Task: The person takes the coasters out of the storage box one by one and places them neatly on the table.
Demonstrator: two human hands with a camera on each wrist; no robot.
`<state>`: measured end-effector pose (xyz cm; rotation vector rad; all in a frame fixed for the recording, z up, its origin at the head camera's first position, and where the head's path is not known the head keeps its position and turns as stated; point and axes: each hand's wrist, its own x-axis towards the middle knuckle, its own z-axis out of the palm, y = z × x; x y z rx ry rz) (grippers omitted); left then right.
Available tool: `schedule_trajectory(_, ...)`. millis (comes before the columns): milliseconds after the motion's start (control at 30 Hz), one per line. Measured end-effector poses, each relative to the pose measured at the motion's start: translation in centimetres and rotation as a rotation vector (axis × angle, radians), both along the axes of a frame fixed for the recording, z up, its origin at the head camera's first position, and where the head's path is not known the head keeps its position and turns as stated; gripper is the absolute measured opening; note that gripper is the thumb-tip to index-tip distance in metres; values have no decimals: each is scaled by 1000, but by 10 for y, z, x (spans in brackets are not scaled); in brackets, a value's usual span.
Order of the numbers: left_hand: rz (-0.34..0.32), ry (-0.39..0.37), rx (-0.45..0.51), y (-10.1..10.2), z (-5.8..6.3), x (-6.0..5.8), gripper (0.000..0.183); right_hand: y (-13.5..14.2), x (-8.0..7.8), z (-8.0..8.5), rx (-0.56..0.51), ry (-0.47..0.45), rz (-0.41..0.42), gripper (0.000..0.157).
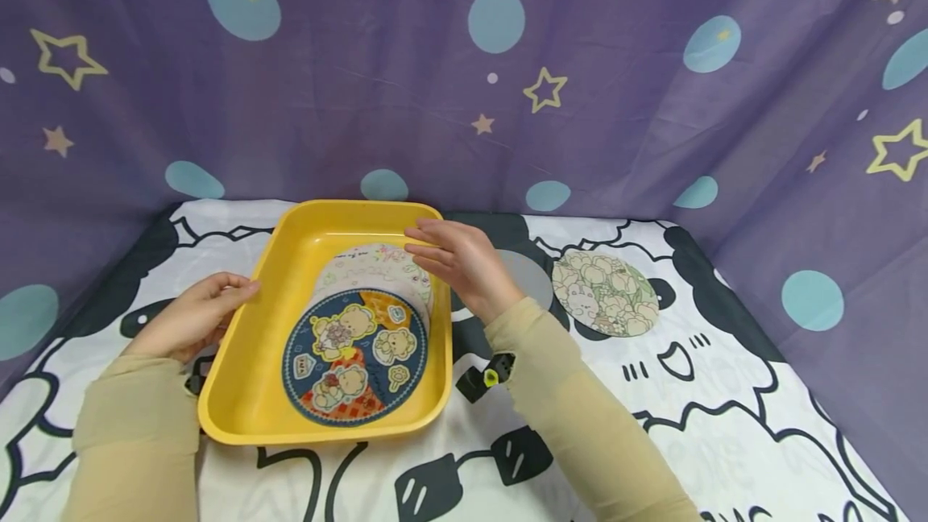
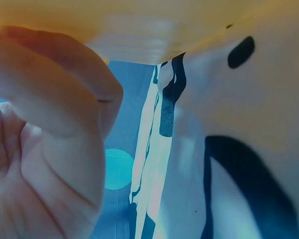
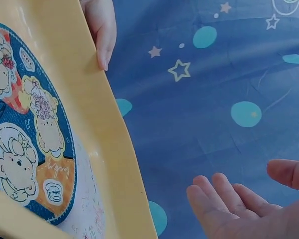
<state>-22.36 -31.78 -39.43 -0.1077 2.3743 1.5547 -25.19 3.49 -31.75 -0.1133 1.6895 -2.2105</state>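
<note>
My left hand (image 1: 192, 312) grips the left rim of a yellow plastic tray (image 1: 250, 377), thumb over the edge and fingers curled underneath. In the left wrist view the tray's underside (image 2: 139, 30) spans the top, above the cloth. Two round mats overlap inside the tray: a blue one with bear pictures (image 1: 355, 353) lies on a white patterned one (image 1: 362, 264). My right hand (image 1: 467, 264) hovers by the tray's upper right rim with its fingers straight, overlapping that rim in the head view. The right wrist view shows its palm and spread thumb with nothing held.
Right of the tray lie a grey round disc (image 1: 528, 276), partly behind my right hand, and a green floral round mat (image 1: 605, 292). A white cloth with black cartoon drawings (image 1: 725, 441) covers the table. Purple star-printed curtain (image 1: 464, 143) rises behind and at both sides.
</note>
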Motion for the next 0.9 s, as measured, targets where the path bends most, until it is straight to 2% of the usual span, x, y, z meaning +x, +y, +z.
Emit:
schedule_trajectory(400,4,3,11,-4,-2,1,53,-28,-18,-8,73,-37,14,35)
schedule_trajectory(633,6,6,-11,0,-1,2,59,-39,-22,-14,93,-61,-7,35)
schedule_trajectory(900,-3,9,2,1,0,0,54,-52,-22,-22,129,-64,-11,35)
